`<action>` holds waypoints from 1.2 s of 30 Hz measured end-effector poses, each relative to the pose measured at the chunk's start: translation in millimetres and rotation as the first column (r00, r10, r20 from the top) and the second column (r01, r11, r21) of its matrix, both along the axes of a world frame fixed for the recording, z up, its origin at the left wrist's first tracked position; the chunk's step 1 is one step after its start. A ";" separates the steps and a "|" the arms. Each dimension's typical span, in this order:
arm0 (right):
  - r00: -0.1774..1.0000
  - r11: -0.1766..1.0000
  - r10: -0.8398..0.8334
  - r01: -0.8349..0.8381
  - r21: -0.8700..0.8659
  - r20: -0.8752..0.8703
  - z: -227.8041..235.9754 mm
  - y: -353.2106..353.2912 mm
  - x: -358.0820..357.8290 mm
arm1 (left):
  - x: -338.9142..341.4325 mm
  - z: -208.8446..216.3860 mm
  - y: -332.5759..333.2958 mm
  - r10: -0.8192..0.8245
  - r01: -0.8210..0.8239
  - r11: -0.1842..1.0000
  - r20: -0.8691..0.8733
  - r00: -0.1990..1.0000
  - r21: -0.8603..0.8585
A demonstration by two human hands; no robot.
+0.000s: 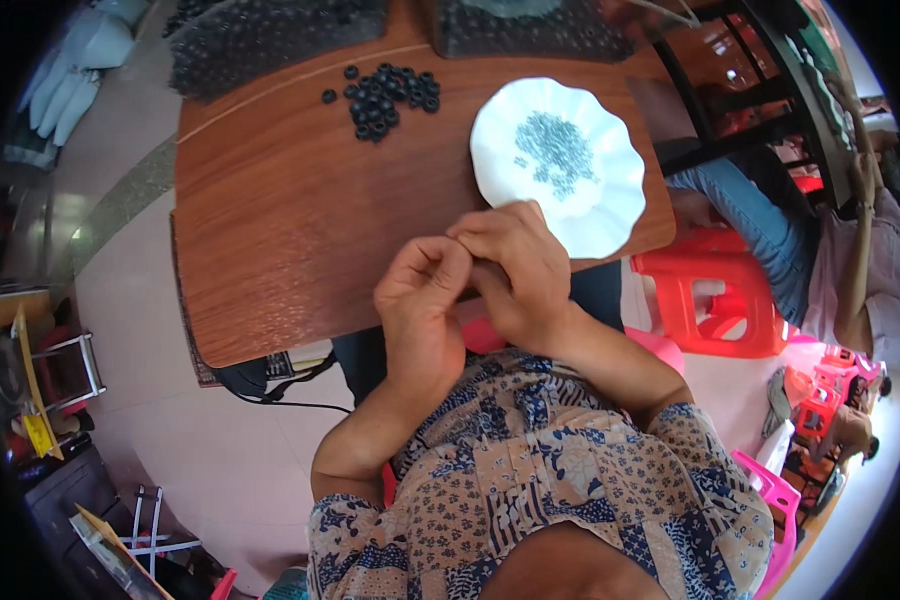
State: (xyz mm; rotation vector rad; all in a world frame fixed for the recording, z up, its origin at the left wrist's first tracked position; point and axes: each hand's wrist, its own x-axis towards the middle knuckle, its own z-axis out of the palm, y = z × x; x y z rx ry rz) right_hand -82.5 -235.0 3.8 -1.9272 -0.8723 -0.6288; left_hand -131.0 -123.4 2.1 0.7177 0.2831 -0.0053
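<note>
My left hand point(422, 305) and my right hand point(523, 268) meet over the near edge of the brown wooden table point(270, 240). Both are closed in a pinch, fingertips almost touching. Whatever lies between the fingers is hidden or too small to make out. Just beyond my right hand stands a white plate point(610, 205) with a scalloped rim. A heap of tiny grey, shiny pieces point(555, 150) lies in its middle. Farther left on the table is a loose pile of small black ring-like parts point(375, 100), some showing a hole.
Two clear bags of black parts, a left bag point(275, 45) and a right bag point(535, 30), lie along the table's far edge. A red plastic stool point(715, 290) stands on the right. Beyond it sits another person in jeans point(745, 215). A dark cable point(305, 400) hangs below the table.
</note>
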 end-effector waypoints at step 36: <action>0.974 0.989 0.147 -0.146 0.018 -0.172 17.1 -24.9 -3.4 | 176.6 -2.0 139.6 -0.274 -0.245 -0.293 0.165 0.947 0.924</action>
